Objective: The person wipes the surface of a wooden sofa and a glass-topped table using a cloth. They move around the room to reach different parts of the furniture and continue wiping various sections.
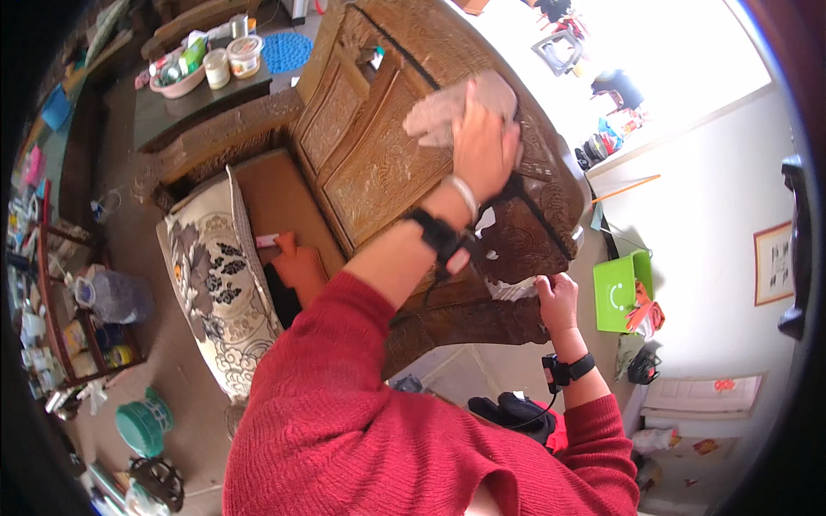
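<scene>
My left hand point(485, 145) presses a pale pinkish cloth point(439, 109) against the upper part of a carved wooden sofa's backrest point(381, 187). Its index finger stretches over the fabric. Lower and to the right, my right hand point(558, 293) is curled at the edge of the sofa's dark carved end point(526, 242); its fingertips are hidden. A white, crumpled-looking thing point(513, 290) shows beside those fingers. Both wrists carry black strapped devices. On the seat point(277, 200) lie a patterned cushion point(219, 277) and an orange object point(299, 264).
A dark table point(161, 126) at upper left holds a pink basin point(181, 85) and several containers. A wooden rack point(55, 297), a large clear plastic bottle point(116, 293) and a teal bucket point(143, 422) stand at left. A green bin point(623, 290) is by the white wall.
</scene>
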The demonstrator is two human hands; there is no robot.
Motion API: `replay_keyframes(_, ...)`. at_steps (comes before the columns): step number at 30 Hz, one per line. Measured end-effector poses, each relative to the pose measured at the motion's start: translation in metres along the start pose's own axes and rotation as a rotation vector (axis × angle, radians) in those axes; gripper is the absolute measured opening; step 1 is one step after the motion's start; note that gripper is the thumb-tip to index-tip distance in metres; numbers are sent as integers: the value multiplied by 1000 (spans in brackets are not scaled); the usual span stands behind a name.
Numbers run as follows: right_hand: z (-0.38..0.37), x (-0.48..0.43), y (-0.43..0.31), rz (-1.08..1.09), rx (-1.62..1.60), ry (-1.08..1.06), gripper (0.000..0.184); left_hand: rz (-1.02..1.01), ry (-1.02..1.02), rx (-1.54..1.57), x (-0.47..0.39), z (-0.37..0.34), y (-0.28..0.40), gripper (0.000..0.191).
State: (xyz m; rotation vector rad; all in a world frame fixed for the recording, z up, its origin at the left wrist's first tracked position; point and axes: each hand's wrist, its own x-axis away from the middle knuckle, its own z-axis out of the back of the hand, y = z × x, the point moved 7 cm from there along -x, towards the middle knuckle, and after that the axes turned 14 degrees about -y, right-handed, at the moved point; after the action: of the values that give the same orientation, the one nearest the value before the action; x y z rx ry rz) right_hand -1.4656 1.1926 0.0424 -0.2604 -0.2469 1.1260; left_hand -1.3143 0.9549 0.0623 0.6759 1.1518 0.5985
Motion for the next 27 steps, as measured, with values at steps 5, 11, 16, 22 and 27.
replay_keyframes(5,-3,-1,15,11,38,34,36,649,380,358,-29,43,-149,52)
replay_keyframes(11,-8,-4,24,17,42,13,41,249,341,522,56,-11,-121,39)
replay_keyframes(16,-6,-4,15,-3,-94,-16,34,273,344,379,39,-6,-111,46)
replay_keyframes(22,-4,-2,12,-54,-56,-42,31,458,288,186,-54,41,-204,56)
replay_keyframes(27,-5,-4,14,66,-36,13,35,68,294,244,-16,35,-118,50)
